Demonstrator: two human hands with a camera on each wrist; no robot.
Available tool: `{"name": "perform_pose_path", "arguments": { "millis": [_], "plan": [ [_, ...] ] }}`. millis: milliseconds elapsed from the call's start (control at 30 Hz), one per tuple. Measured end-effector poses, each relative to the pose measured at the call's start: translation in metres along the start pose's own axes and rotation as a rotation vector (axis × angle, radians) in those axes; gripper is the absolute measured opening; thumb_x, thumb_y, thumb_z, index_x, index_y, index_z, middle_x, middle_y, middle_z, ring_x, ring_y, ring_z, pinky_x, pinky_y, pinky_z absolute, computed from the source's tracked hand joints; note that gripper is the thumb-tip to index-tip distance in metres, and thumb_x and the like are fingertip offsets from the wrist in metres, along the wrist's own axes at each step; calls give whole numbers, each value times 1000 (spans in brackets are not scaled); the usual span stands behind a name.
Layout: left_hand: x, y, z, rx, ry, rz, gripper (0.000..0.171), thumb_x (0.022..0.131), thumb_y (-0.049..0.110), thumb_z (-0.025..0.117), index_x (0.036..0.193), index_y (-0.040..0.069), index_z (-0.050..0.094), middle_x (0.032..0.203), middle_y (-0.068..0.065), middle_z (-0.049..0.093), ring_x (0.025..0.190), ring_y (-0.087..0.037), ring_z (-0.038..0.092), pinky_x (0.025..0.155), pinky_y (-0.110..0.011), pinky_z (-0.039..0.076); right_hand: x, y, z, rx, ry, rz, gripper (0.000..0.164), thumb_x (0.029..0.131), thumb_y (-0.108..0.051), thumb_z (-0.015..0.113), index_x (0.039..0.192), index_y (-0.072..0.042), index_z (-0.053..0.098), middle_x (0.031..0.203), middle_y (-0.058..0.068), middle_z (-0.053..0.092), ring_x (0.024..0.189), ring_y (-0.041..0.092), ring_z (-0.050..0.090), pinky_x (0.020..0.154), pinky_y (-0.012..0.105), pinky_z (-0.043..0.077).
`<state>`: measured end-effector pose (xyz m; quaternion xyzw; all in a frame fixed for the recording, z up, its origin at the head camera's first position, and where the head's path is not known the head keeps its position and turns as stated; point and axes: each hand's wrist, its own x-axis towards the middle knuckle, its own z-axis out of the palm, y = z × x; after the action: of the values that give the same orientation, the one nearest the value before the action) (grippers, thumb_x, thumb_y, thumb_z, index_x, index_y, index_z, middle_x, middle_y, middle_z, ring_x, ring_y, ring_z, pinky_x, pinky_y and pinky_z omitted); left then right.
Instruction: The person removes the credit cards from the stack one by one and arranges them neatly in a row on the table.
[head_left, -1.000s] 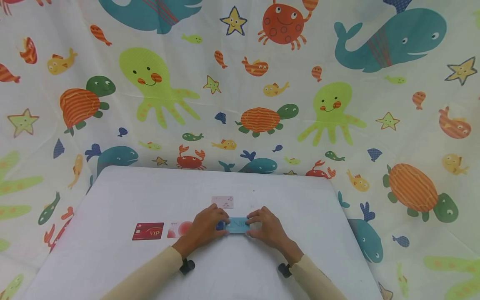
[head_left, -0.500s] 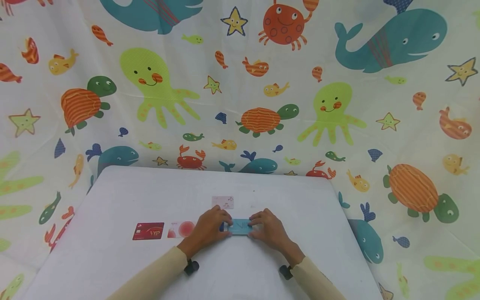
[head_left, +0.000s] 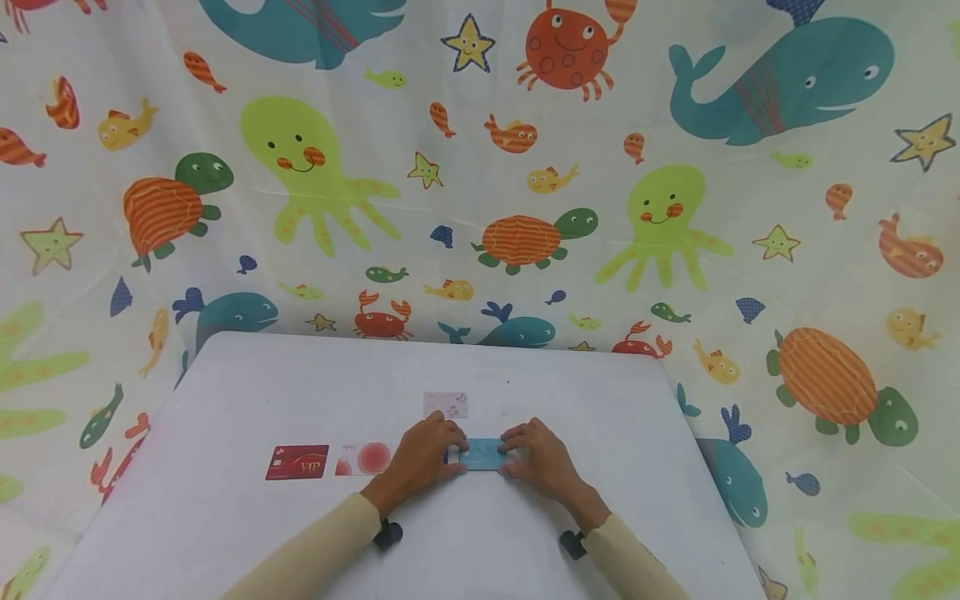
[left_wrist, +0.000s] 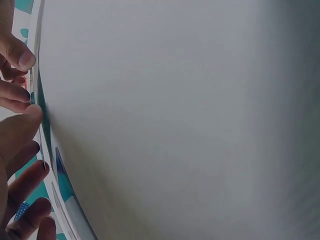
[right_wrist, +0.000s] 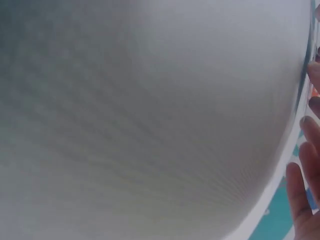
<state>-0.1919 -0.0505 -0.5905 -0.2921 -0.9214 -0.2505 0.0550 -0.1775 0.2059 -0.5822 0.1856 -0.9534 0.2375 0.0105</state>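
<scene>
Spanning the space beyond the left hand [head_left: 425,450] and the right hand [head_left: 547,457], a white curtain [head_left: 480,187] is printed with whales, turtles, octopuses, crabs and starfish. Below both hands is a white bench [head_left: 472,542]. A person's beige sleeves [head_left: 307,550] reach in from the near side, leading up to the hands. The bare hands face each other, each pinching one end of a light blue card [head_left: 482,455], thumb at the near edge and fingers at the far edge, so the card sits between them. Well to the left of the left hand lies a red card [head_left: 297,462] lettered "VIP". Between that card and the left hand is a white card [head_left: 360,459] with a red circle. Just beyond the left hand's fingers rests a pale pink card [head_left: 446,404]. Each wrist carries a small black device [head_left: 387,534]. A dark blue patch [head_left: 452,456] shows inside the left hand's grip, perhaps another card; the hand mostly hides it.
</scene>
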Motion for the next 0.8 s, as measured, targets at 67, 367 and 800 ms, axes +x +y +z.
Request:
{"name": "perform_pose_path", "arguments": {
  "millis": [67,367,800],
  "plan": [
    [0,0,1,6,1,4,31,80,36,95,106,22,85,109,5,81,90,-10,58,73,-20,52,0,1,1,-2,1,1,27,82,-29,94,105,-19,86,115,-7,77,106,11,61,87,27,57],
    [-1,1,1,14,-11,-5,31,83,38,93,109,24,84,112,6,80,93,-10,59,77,-21,55,2,2,2,-1,-15,15,27,82,-29,94,107,-20,86,116,-6,77,107,12,63,89,29,59],
    [-1,5,1,130,-46,51,32,85,39,91,112,24,84,113,5,79,102,-15,61,85,-32,58,4,4,2,-9,-47,2,31,82,-30,94,109,-19,85,116,-7,76,108,12,62,91,32,59]
  ]
}}
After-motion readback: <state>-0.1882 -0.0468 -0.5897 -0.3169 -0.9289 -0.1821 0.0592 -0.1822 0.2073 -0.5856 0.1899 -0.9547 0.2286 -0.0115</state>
